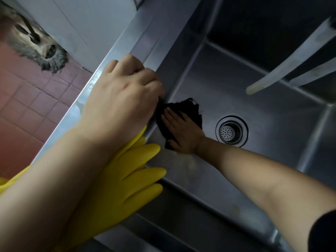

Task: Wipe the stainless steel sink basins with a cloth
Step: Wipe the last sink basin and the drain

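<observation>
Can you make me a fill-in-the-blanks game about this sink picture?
1. The right hand presses a cloth whose colour is ____.
2. The rubber glove under the left arm is ____.
3. The round drain strainer sits at the ____ of the sink basin.
4. The left hand rests on the sink's ____.

Missing words: black; yellow; bottom; rim

Basin floor (272,128) lies open around the drain strainer (231,131); the faucet spout (291,70) overhangs its far side
</observation>
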### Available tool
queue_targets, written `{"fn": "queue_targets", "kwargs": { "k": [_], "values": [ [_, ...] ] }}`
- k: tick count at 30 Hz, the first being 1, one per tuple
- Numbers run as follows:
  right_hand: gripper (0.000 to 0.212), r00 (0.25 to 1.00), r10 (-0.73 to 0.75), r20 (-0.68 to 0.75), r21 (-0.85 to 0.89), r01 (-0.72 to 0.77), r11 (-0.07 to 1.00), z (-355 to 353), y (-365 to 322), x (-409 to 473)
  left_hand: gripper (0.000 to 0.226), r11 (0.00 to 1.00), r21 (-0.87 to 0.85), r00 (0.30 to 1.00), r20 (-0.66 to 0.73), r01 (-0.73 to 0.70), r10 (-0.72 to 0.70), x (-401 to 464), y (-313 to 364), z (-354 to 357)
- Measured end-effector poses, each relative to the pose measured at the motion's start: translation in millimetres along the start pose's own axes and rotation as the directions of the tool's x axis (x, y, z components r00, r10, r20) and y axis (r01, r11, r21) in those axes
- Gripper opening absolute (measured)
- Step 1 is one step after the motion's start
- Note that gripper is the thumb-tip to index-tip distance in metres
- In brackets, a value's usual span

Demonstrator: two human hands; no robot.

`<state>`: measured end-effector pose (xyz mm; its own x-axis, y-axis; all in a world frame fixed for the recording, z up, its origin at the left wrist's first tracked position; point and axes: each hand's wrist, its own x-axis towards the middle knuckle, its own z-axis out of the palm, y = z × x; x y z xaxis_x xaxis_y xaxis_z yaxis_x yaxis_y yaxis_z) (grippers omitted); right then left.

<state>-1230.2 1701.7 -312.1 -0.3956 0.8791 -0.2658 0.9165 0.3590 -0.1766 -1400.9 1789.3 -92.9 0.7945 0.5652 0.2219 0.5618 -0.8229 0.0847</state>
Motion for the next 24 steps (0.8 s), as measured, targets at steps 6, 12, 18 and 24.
{"fn": "queue_targets", "kwargs": {
  "k": [6, 12, 18, 24],
  "values": [
    [0.08, 0.981, -0.192, -0.017, 0.074, 0.193, 0.978, 3, -23, -11, 0.017, 0.999, 0.041, 1.0, -0.016, 0.014, -0.013, -1, 1, 3],
    [0.077, 0.928, -0.356, -0.112, 0.175, 0.371, 0.912, 6, -39, -18, 0.014, 0.995, 0.095, 0.999, -0.014, -0.027, 0.028, 0, 6, -1],
    [0.073, 0.887, -0.461, 0.011, 0.199, 0.45, 0.871, 16, -55, -21, 0.026, 0.952, 0.293, 0.982, 0.182, -0.092, 0.039, 5, 20, -11],
    [0.073, 0.893, -0.451, -0.001, 0.269, 0.434, 0.86, 26, -65, -36, 0.018, 0.934, 0.357, 0.97, 0.228, 0.003, -0.09, 14, 48, -10]
  ]
}}
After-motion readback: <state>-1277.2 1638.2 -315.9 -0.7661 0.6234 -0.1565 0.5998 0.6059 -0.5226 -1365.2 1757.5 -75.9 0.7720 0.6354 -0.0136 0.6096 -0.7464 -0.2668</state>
